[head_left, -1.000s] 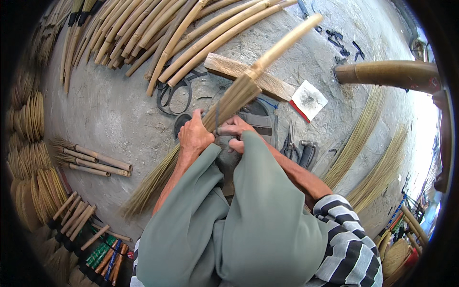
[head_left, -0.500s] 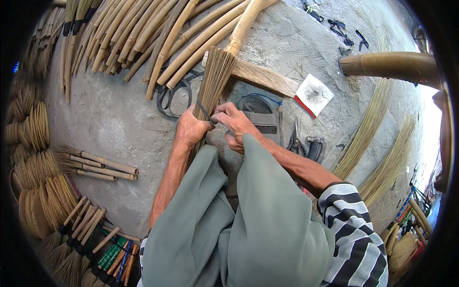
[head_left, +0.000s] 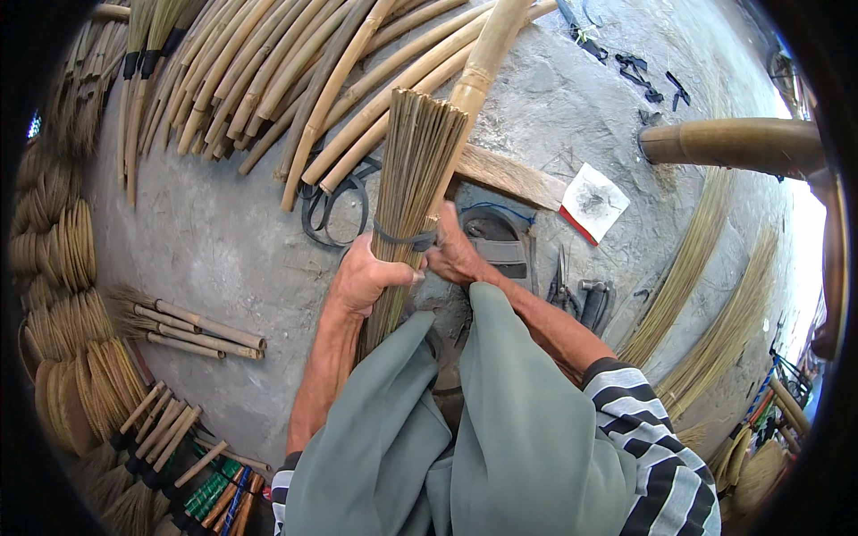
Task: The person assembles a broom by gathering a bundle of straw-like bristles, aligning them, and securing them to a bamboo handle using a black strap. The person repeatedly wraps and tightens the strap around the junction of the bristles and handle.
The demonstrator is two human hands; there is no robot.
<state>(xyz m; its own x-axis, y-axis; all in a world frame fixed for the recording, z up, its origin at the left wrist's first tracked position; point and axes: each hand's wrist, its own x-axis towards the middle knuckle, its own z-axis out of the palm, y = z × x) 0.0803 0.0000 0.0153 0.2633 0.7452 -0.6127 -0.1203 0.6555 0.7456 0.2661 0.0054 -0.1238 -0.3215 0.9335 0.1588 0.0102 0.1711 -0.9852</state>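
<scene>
A bundle of thin brown sticks [head_left: 416, 161] stands tilted between my knees, its cut ends facing up and away. My left hand [head_left: 371, 277] is closed round its lower part, thumb across the front. A dark rubber strap [head_left: 393, 238] circles the bundle just above that thumb. On the bundle's right side my right hand [head_left: 454, 250] is closed at the strap's end, with its fingertips partly hidden behind the sticks. Behind the bundle a thick bamboo pole [head_left: 487, 62] slants up to the right.
Many bamboo poles [head_left: 259, 80] lie at the far left, near loose black strips [head_left: 335, 210]. A wooden block [head_left: 509, 174], white packet [head_left: 593, 201], pliers [head_left: 561, 277] and hammer [head_left: 594, 299] lie ahead and right. Long straw [head_left: 688, 259] lies farther right; short-handled brushes [head_left: 197, 326] lie left.
The strap went from slanting across the bundle to wrapping round it more level. My right hand moved from the front to the bundle's right side. The bundle stands more upright.
</scene>
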